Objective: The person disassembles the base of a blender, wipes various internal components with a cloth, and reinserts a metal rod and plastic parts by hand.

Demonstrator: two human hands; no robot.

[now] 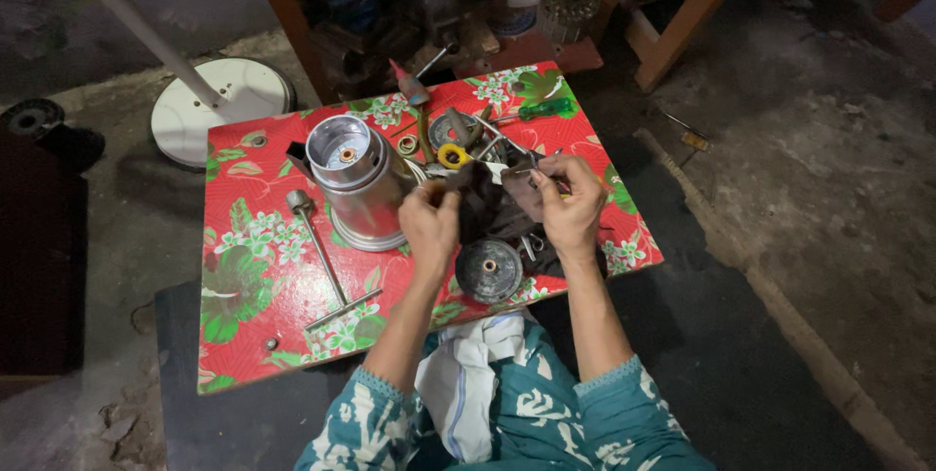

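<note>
Here, both hands work over a low table covered in a red floral oilcloth (253, 266). The left hand (429, 222) is curled shut, pinching the edge of a dark, crumpled rag (487, 203) that lies bunched between the two hands near the table's front edge. The right hand (570, 203) is also closed, gripping the rag's other side together with a thin metal tool (522, 172) whose kind I cannot tell. Just left of the left hand stands a shiny cylindrical metal housing (356, 183). A dark round disc (488, 269) lies just below the rag. A long metal T-handled rod (322, 261) rests farther left. A green-handled screwdriver (541, 108) lies at the table's far edge.
</note>
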